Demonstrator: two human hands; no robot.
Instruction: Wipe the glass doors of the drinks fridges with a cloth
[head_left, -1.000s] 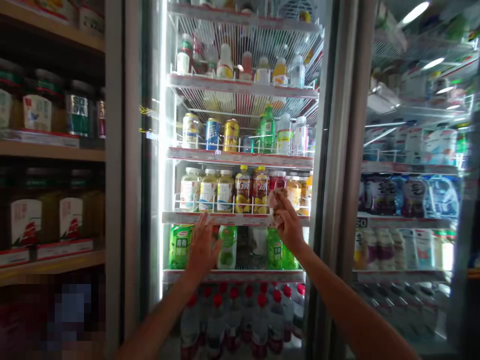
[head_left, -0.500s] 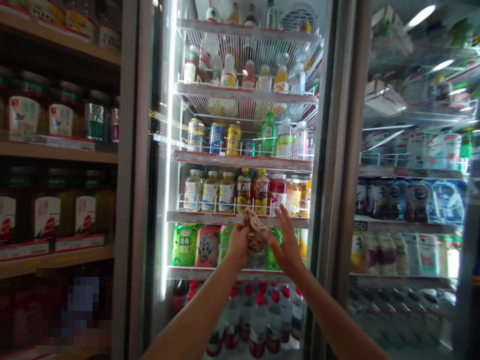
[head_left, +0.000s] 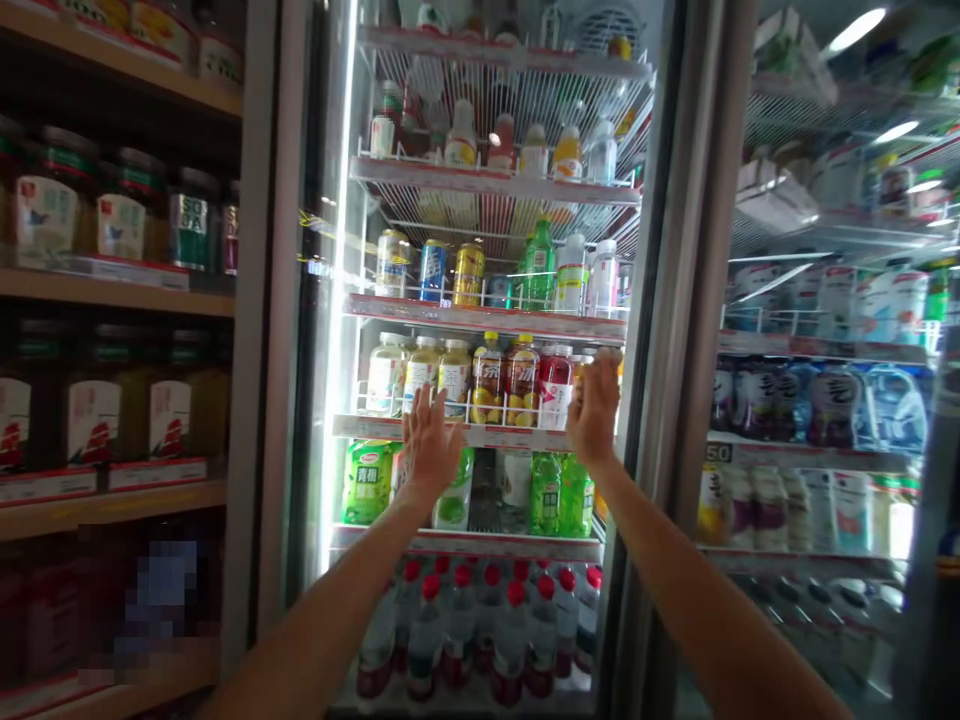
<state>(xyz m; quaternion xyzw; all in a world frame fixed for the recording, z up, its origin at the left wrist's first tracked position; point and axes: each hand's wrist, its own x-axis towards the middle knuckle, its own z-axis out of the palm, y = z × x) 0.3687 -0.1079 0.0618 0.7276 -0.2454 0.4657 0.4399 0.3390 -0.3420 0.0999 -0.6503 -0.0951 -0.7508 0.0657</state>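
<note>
Both my hands are raised in front of a lit drinks fridge (head_left: 675,300). My left hand (head_left: 431,440) is open with fingers spread, at the shelf rail (head_left: 495,435) below pale-labelled bottles (head_left: 420,375). My right hand (head_left: 595,410) shows its back, fingers stretched upward and together, in front of the red bottle (head_left: 555,385) and the orange bottles at the row's right end. I see nothing in either hand; the right palm is hidden. Green bottles (head_left: 555,495) stand on the shelf below the hands.
Red-capped water bottles (head_left: 487,630) fill the bottom shelf, and cans (head_left: 450,272) stand two shelves up. A wooden shelf unit with jars (head_left: 112,220) is on the left. A second glass-door fridge (head_left: 825,400) stands on the right.
A crumpled cloth was in my right hand, then between both hands; now it is out of sight. The hands have moved apart and up, the left to the left, the right to the right.
</note>
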